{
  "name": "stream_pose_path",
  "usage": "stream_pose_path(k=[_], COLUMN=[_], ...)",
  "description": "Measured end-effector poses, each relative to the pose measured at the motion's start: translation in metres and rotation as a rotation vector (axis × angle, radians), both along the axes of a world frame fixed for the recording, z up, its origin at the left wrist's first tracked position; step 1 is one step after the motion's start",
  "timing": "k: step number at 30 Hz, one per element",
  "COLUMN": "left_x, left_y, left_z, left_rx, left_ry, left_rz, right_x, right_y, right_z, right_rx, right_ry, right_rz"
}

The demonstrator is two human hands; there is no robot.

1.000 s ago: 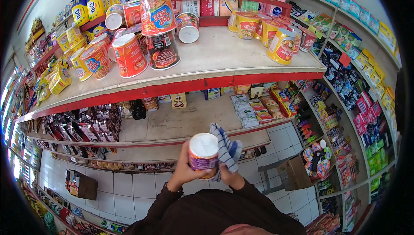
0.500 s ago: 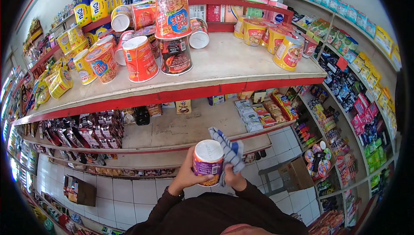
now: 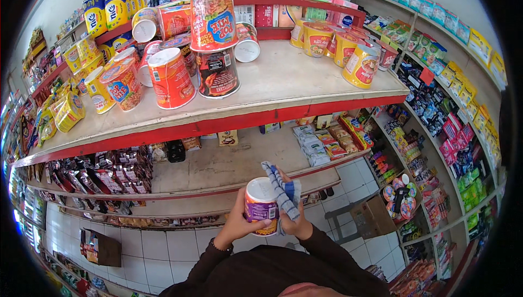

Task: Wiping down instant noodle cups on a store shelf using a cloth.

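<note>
In front of my body I hold a purple and orange instant noodle cup (image 3: 260, 210), its plain white end facing up. My left hand (image 3: 239, 220) is wrapped round the cup's left side, with the thumb across its front. A blue and white checked cloth (image 3: 283, 192) is gripped in my right hand (image 3: 297, 223) and lies against the cup's right side. Part of the right fingers is hidden behind the cloth. Both hands are in front of the lower shelf, below the red-edged top shelf (image 3: 261, 103).
Red noodle cups (image 3: 172, 79), some stacked or tipped over, crowd the top shelf's left. Yellow noodle cups (image 3: 362, 67) stand at its right end. Packets (image 3: 311, 145) lie on the lower shelf. Cardboard boxes (image 3: 373, 218) stand near the tiled floor; stocked racks line the right.
My right hand has moved up and closer to the cup, pressing the cloth against its side. The left hand keeps its hold. The view has shifted slightly.
</note>
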State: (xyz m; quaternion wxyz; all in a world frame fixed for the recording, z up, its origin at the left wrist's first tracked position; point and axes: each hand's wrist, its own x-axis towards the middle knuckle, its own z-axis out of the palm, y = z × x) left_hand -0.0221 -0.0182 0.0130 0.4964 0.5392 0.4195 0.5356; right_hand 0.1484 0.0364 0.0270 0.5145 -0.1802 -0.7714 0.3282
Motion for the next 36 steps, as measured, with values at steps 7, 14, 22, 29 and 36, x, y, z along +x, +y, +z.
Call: stream_pose_path(k=[7, 14, 22, 29, 36], left_x=[-0.002, 0.017, 0.059, 0.103, 0.134], left_y=[0.009, 0.025, 0.026, 0.024, 0.038], left_z=[-0.025, -0.004, 0.001, -0.006, 0.001], left_rx=[0.202, 0.236, 0.223, 0.188, 0.338], left_ry=[-0.011, 0.334, 0.181, 0.347, 0.224], left_rz=[0.169, 0.130, 0.132, 0.004, 0.261], right_x=[0.000, 0.030, 0.056, 0.112, 0.128], right_y=[-0.022, -0.016, -0.015, 0.019, 0.007], right_z=[-0.031, -0.057, -0.054, -0.004, -0.033], right_rx=[-0.183, -0.415, -0.312, -0.107, -0.133], right_ry=[0.065, 0.150, 0.107, 0.049, 0.043], right_rz=[-0.049, -0.070, -0.058, 0.131, -0.155])
